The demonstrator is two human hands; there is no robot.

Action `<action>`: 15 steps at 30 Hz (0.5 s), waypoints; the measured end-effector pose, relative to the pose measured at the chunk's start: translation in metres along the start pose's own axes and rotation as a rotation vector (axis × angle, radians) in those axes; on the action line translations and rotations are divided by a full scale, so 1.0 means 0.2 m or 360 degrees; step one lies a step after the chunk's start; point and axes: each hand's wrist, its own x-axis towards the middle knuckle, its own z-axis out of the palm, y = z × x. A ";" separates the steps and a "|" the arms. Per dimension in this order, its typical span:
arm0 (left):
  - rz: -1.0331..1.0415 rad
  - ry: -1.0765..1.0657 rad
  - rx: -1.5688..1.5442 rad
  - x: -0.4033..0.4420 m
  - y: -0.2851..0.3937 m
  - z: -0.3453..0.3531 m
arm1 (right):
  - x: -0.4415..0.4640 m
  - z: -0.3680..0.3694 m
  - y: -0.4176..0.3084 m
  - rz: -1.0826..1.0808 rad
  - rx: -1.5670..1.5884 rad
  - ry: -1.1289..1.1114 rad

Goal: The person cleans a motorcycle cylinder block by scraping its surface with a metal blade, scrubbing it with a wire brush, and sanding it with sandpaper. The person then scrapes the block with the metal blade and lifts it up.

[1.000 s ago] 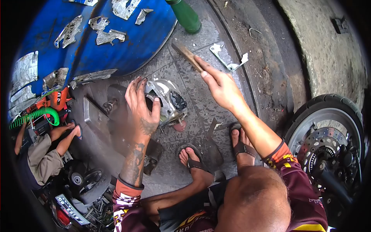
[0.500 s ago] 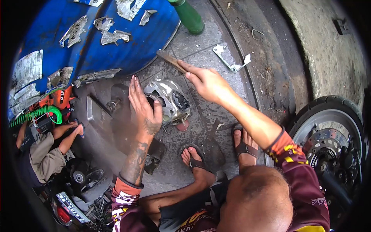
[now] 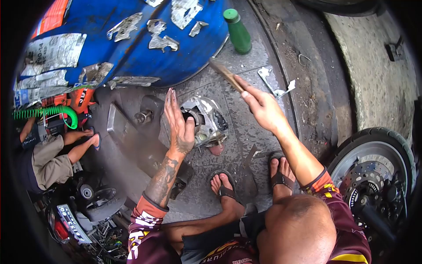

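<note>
My left hand (image 3: 179,127) is at the left side of a silvery metal engine part (image 3: 211,125) on the tiled floor. Its fingers are stretched out, and the thumb lies by the part's round dark opening. Black matter fills a hollow on the right of the part, and something pinkish shows under its lower edge. Raised to the upper right of the part, my right hand (image 3: 263,107) grips a flat brown wooden piece (image 3: 226,75) by one end. That piece points up and left, apart from the metal part.
A blue drum (image 3: 145,61) with torn labels fills the upper left, beside a green bottle (image 3: 239,37). A thin metal bracket (image 3: 276,83) lies right of my right hand. A wheel (image 3: 373,176) is at right; another person's legs (image 3: 79,145) and motorcycle parts are at left.
The whole view has shifted, so things appear farther right and the bottle's cap now shows. Against the metal part, the wooden piece first swung left, then back right. My left hand stays beside the part.
</note>
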 end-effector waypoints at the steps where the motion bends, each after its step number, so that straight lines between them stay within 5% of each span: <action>1: -0.0012 0.0020 0.0019 -0.01 -0.01 -0.01 | -0.03 0.00 0.01 0.0019 0.0090 0.0030; 4: -0.0414 0.0272 -0.0414 -0.02 0.00 -0.01 | -0.12 0.00 0.12 0.0120 0.0175 0.0063; 9: -0.0757 0.0493 -0.0341 -0.10 -0.04 0.01 | -0.28 -0.03 0.07 0.0376 0.0157 0.0121; 15: -0.0599 0.0349 -0.0040 -0.15 0.08 0.07 | -0.37 0.06 -0.26 -0.0143 -0.0174 -0.0320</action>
